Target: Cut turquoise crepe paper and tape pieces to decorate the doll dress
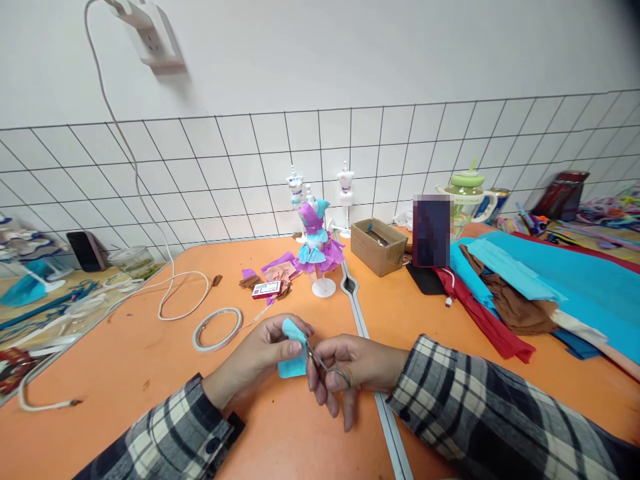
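Between thumb and fingers, my left hand point(273, 347) pinches a small piece of light blue crepe paper point(293, 367) above the orange table. My right hand point(345, 367) holds small metal scissors point(325, 363), thumb and fingers at the handle loops. Their blades meet the right edge of the blue paper; whether they are cutting into it I cannot tell. Beyond my hands stands a miniature dress form point(314, 223) in a purple and blue paper outfit with ruffled skirt, on a round white base point(324, 287).
A tape roll point(217, 329) lies left of my hands, near a small red-and-white box point(267, 289) and paper scraps point(280, 269). Behind stand a cardboard box point(379, 247) and a propped tablet point(431, 232). Crepe paper sheets point(520, 293) pile at right; a white cable point(173, 293) curls left.
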Demonstrator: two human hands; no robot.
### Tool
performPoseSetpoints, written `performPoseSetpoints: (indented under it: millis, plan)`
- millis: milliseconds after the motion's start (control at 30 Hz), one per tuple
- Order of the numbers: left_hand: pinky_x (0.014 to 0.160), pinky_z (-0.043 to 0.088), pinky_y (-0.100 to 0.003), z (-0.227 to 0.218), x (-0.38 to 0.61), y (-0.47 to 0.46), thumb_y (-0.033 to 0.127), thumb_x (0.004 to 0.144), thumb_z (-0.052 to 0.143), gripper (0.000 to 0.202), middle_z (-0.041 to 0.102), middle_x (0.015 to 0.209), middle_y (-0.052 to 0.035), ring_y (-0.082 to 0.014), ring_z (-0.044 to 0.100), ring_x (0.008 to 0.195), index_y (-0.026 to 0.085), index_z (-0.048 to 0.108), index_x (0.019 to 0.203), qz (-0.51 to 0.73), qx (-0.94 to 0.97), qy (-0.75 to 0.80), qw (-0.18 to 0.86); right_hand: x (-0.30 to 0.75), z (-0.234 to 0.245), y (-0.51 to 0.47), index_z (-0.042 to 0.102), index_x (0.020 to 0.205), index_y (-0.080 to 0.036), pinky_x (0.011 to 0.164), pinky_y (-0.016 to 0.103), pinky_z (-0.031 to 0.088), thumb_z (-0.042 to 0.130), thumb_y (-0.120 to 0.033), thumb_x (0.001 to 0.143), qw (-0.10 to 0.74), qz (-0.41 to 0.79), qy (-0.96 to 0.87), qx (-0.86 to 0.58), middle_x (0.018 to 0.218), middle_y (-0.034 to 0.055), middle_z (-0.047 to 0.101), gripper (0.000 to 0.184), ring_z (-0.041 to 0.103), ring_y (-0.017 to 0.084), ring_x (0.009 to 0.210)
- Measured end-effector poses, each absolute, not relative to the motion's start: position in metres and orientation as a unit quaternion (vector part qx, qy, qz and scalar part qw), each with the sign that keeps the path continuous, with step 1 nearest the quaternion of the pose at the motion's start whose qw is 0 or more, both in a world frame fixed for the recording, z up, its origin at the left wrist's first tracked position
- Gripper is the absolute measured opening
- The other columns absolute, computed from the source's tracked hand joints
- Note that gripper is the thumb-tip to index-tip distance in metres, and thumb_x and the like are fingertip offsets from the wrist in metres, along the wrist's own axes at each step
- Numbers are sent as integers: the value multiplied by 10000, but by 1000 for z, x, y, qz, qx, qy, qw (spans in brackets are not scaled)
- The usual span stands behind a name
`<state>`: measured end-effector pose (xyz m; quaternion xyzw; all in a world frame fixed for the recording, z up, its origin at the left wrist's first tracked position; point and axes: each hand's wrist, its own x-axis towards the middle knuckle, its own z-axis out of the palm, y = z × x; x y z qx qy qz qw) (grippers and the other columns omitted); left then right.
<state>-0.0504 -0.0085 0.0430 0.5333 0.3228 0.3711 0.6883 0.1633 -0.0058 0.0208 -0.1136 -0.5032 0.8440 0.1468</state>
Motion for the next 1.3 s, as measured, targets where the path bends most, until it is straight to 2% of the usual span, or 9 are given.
performPoseSetpoints:
  millis: [67, 167, 367, 500, 567, 767, 900, 1067, 1300]
  plan:
    - [565, 426, -234, 42, -50, -7, 379, 644, 859, 316, 625, 684, -18, -119, 551, 596, 135, 679, 730, 361, 541, 317, 690, 163, 19, -6, 613, 931, -101, 530, 296, 612, 837, -392, 670, 151, 844, -503, -108, 797, 38, 622, 451, 642, 130, 647]
    - [535, 416, -227, 43, -51, -6, 377, 676, 836, 320, 613, 629, -25, -114, 538, 560, 118, 650, 677, 346, 552, 304, 695, 163, 16, -6, 621, 948, -93, 550, 290, 615, 835, -381, 679, 151, 845, -504, -99, 804, 46, 624, 449, 643, 131, 675]
    - [561, 443, -232, 43, -55, -6, 386, 632, 867, 413, 674, 721, -30, -140, 601, 606, 156, 691, 926, 349, 529, 315, 707, 164, 17, -6, 624, 954, -98, 567, 279, 611, 830, -378, 687, 146, 848, -499, -98, 820, 46, 613, 439, 643, 140, 727]
    - [544, 408, -229, 43, -55, -3, 451, 666, 830, 368, 626, 653, -39, -122, 545, 579, 115, 677, 671, 346, 582, 319, 663, 163, 17, -7, 623, 946, -101, 574, 277, 609, 833, -391, 674, 144, 846, -504, -101, 817, 44, 612, 449, 636, 137, 726]
    - [543, 393, -231, 45, -54, -3, 475, 669, 820, 396, 611, 637, -38, -118, 523, 575, 112, 667, 622, 331, 604, 324, 648, 163, 17, -9, 624, 957, -102, 580, 290, 611, 826, -408, 674, 136, 849, -501, -95, 830, 48, 609, 463, 633, 144, 745]
    - [510, 363, -218, 50, -52, -5, 507, 646, 825, 425, 594, 595, -17, -100, 484, 532, 116, 659, 628, 325, 613, 330, 640, 162, 18, -10, 607, 924, -102, 601, 289, 608, 819, -437, 673, 152, 852, -493, -82, 828, 44, 607, 470, 641, 141, 738]
    - [525, 390, -219, 47, -55, -4, 507, 601, 853, 451, 632, 661, -17, -107, 516, 556, 133, 721, 817, 340, 588, 364, 637, 161, 19, -10, 591, 890, -106, 638, 280, 605, 829, -417, 672, 174, 848, -495, -80, 785, 18, 598, 447, 638, 115, 694]
    - [561, 401, -232, 47, -55, -3, 515, 690, 793, 409, 616, 685, -38, -112, 522, 594, 115, 714, 653, 326, 639, 319, 619, 161, 20, -12, 599, 911, -110, 621, 288, 606, 843, -438, 638, 156, 850, -496, -86, 816, 21, 596, 492, 631, 125, 727]
    - [579, 416, -238, 42, -53, -6, 494, 714, 782, 378, 607, 700, -42, -130, 538, 627, 121, 721, 714, 330, 621, 307, 641, 162, 21, -12, 584, 848, -106, 637, 295, 604, 851, -461, 621, 153, 845, -505, -89, 731, -5, 592, 499, 614, 98, 637]
